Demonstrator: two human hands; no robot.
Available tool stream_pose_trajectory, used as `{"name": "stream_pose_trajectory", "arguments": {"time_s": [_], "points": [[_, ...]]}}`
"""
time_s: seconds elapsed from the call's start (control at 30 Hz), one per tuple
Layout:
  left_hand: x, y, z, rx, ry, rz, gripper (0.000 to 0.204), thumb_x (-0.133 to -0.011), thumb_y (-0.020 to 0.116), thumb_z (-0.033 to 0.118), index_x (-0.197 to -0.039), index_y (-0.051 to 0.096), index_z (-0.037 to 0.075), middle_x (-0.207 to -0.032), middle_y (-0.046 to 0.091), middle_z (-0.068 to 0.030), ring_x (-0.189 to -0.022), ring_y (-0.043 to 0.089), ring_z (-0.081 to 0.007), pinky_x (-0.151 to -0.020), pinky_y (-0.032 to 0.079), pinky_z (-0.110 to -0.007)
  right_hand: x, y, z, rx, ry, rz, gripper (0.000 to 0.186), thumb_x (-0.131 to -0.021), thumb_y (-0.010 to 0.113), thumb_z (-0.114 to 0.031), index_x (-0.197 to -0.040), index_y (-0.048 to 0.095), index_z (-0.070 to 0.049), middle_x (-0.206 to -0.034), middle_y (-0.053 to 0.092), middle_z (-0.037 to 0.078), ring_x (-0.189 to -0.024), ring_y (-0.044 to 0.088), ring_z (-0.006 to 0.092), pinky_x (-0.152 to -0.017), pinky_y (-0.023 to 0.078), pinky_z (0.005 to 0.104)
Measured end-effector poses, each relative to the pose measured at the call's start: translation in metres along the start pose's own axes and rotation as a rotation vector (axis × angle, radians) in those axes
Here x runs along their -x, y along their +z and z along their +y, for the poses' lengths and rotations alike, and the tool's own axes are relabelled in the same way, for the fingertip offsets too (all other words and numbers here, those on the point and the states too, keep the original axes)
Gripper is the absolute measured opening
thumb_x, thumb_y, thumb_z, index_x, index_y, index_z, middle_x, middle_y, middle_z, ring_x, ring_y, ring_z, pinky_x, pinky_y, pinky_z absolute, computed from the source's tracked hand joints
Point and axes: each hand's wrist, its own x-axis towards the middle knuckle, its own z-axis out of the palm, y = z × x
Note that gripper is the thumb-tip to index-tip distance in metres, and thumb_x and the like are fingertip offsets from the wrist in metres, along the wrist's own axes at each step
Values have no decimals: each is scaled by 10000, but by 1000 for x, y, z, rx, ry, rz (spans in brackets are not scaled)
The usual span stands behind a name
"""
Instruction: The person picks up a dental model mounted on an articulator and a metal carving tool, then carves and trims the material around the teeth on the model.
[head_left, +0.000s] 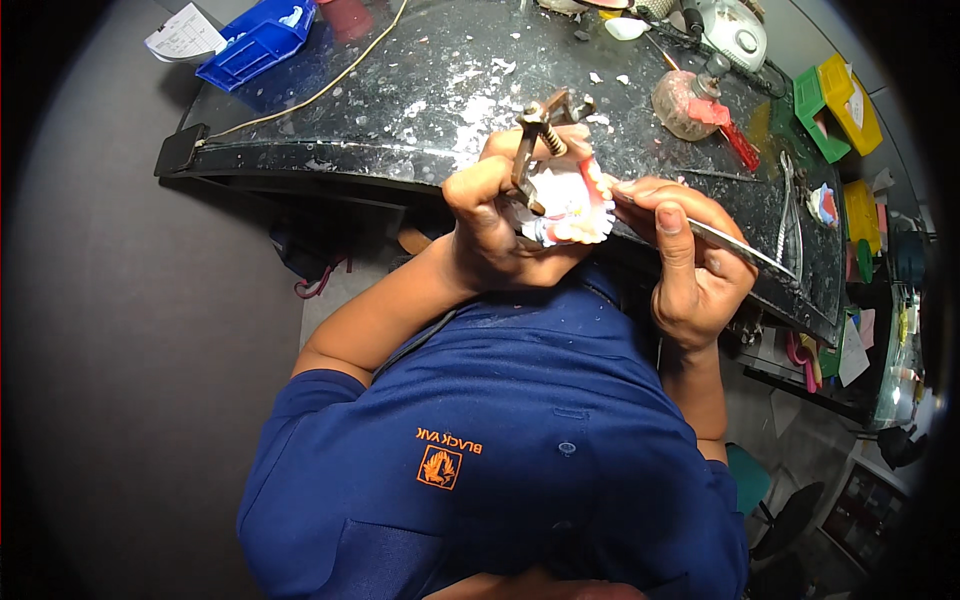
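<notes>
My left hand (pixel 490 215) is wrapped round a dental model (pixel 560 200) of white plaster with pink wax and a row of white teeth along its right side. A dark metal articulator (pixel 530 150) with a spring and screws is fixed to the model and rises above my fingers. In my right hand (pixel 695 265) a thin metal carving tool (pixel 735 245) is gripped like a pen. Its tip end points at the teeth; whether it touches them is hidden by my fingers. Both hands are above the near edge of the black workbench (pixel 400 110).
A blue bin (pixel 255 45) stands at the bench's far left, near a pale cord (pixel 350 68). On the right are a glass burner (pixel 685 105), a red-handled tool (pixel 740 148), a white device (pixel 733 35), and green and yellow bins (pixel 850 105). White scraps litter the surface.
</notes>
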Motion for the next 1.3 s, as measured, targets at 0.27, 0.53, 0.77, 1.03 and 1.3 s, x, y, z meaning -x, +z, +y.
{"name": "stream_pose_trajectory", "arguments": {"time_s": [0.27,0.53,0.77,1.03,1.3], "points": [[-1,-1,2,-62,9,-4,819,-779,865,8,-1306,238,38,-1242,536,-292,-1044,685,-300,-883,592,-408,0,-1,5,-27,-28,-16,164,-1050,603,-23,-1073,691,114,-1051,736,205,-953,733,233,-886,617,347],[-2,0,3,-27,13,-15,816,-784,866,17,-1307,240,37,-1239,545,-287,-1061,679,-307,-895,584,-418,0,-1,5,-70,12,-6,171,-1051,605,-28,-1079,688,119,-1058,738,202,-970,731,231,-894,617,351],[-5,-3,10,-68,-91,-44,811,-774,873,19,-1289,247,45,-1237,566,-290,-1061,668,-311,-897,574,-410,1,2,5,-83,40,27,179,-1056,599,-39,-1084,678,120,-1057,736,210,-969,741,245,-891,638,372],[-5,-2,6,-28,-51,-30,721,-785,851,-4,-1189,259,70,-1217,573,-304,-1019,667,-288,-862,577,-392,0,3,5,-101,26,30,172,-1056,596,-35,-1089,669,117,-1059,732,223,-962,747,258,-891,646,391],[-4,-3,9,-12,-101,-67,720,-785,842,-23,-1197,259,71,-1225,571,-292,-980,676,-278,-844,583,-380,0,0,5,-166,97,36,174,-1056,594,-30,-1108,666,119,-1068,735,217,-972,747,259,-898,639,381]]}}
